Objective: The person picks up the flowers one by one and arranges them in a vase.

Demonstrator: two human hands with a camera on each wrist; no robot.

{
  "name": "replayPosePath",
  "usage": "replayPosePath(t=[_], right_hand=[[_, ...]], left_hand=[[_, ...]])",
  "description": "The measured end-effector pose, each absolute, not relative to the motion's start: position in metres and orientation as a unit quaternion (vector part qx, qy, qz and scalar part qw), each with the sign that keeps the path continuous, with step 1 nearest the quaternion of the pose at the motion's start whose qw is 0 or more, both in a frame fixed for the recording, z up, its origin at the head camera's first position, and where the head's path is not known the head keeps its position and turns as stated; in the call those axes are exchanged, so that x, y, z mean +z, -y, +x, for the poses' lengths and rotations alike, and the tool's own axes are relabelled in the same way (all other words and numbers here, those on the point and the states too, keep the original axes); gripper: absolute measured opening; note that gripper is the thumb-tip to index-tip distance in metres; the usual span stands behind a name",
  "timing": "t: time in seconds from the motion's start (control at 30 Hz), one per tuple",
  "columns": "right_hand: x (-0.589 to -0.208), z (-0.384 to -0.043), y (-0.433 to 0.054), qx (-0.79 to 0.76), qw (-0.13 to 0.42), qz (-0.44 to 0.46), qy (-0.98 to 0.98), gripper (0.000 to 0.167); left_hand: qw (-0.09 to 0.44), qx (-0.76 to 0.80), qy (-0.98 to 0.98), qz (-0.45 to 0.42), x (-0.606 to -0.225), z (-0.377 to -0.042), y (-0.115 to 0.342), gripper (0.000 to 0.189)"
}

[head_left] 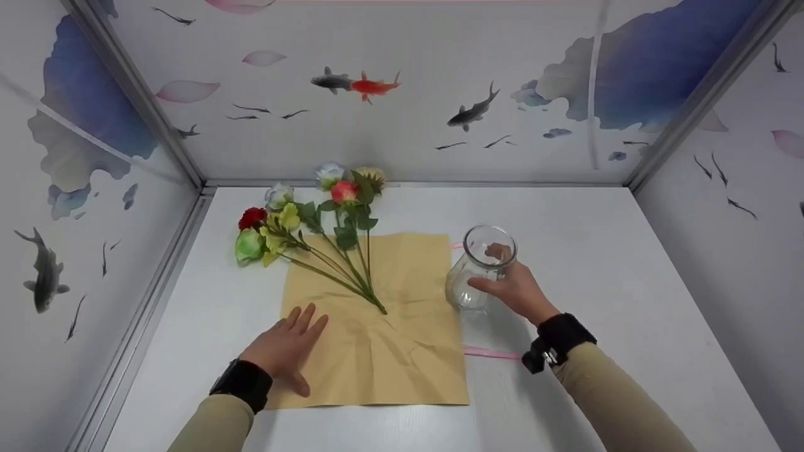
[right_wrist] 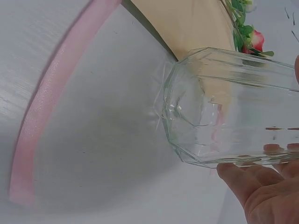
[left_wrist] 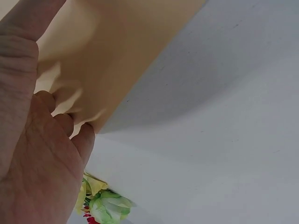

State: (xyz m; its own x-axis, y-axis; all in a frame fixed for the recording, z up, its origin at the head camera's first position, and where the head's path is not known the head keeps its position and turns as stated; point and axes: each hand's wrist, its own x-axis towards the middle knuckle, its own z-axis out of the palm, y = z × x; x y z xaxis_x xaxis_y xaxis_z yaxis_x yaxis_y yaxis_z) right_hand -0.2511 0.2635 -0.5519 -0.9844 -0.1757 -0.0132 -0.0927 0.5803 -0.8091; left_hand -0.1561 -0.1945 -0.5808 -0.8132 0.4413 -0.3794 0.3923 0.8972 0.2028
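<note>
My right hand [head_left: 520,287] grips a clear glass vase [head_left: 463,290] at the paper's right edge, thumb on the near side and fingers around the far side. In the right wrist view the vase's faceted base [right_wrist: 180,112] shows just by the paper's edge. On the left, my left hand [head_left: 282,348] rests with spread fingers on a sheet of brown kraft paper [head_left: 408,351]. Between the hands, a bunch of flowers [head_left: 344,191] lies with its stems [head_left: 352,276] gathered on the paper, the blooms fanning past its upper left edge.
A pink ribbon [head_left: 493,353] runs out from under the paper's right side; it curves across the table in the right wrist view. The white table [head_left: 628,301] is enclosed by printed panels [head_left: 414,125] at the back and both sides.
</note>
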Motion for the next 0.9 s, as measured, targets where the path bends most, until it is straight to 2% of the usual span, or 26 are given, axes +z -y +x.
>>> replayPosePath(t=[0.57, 0.7, 0.9], right_hand=[[-0.551, -0.254, -0.270, -0.461, 0.061, -0.100, -0.880, 0.089], [-0.551, -0.254, -0.270, -0.466, 0.065, -0.100, -0.877, 0.089], [-0.552, -0.254, -0.270, -0.464, 0.068, -0.097, -0.878, 0.091]], left_hand=[[0.225, 0.061, -0.949, 0.212, -0.570, -0.154, 0.190, 0.132], [0.223, 0.080, -0.949, 0.209, -0.566, -0.158, 0.191, 0.119], [0.188, 0.097, -0.955, 0.210, -0.563, -0.163, 0.189, 0.089]])
